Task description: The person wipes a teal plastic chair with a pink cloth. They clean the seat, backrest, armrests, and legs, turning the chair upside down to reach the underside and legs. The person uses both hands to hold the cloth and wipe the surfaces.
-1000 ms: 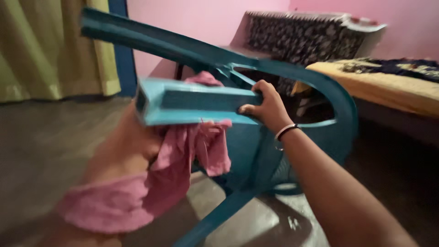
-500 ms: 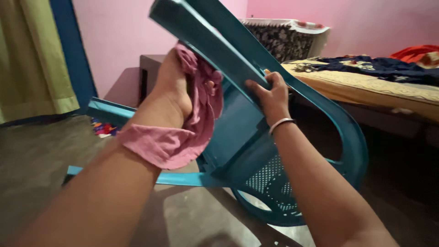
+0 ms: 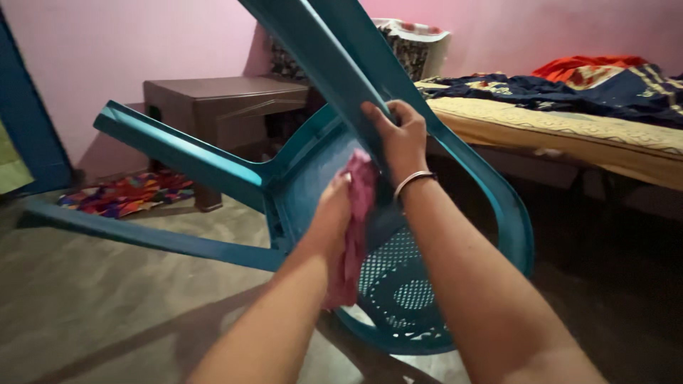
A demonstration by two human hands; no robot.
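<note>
While the teal plastic chair [image 3: 313,178] is tipped over with its legs pointing off to the left and up, the right hand [image 3: 398,139] is clamped around one of the chair legs that runs up toward the top of the frame, fingers wrapped over its edge, with a thin metal bangle [image 3: 414,179] on the wrist. The left hand [image 3: 331,213] is closed on a pink cloth [image 3: 356,227] and has it pressed against the underside of the seat, just below the right hand, so the two hands sit close together but aren't touching. The cloth hangs down along the left forearm and covers part of the perforated backrest [image 3: 402,284], which is down low near the grey floor [image 3: 92,299]. Both forearms cut across the lower middle of the view and hide a good chunk of the chair's back and rim. Behind the chair there's a brown plastic table [image 3: 220,99] against the pink wall [image 3: 107,43], and a colourful rag rug [image 3: 124,193] lying on the floor just beside the table leg. Off to the right is a bed [image 3: 569,135] with a yellowish sheet, a dark blue blanket [image 3: 541,89] and something orange [image 3: 580,67] bunched on top, plus a patterned bundle [image 3: 416,43] stacked behind the chair leg, partly blocked by it. A blue door frame [image 3: 28,142] shows at the far left.
</note>
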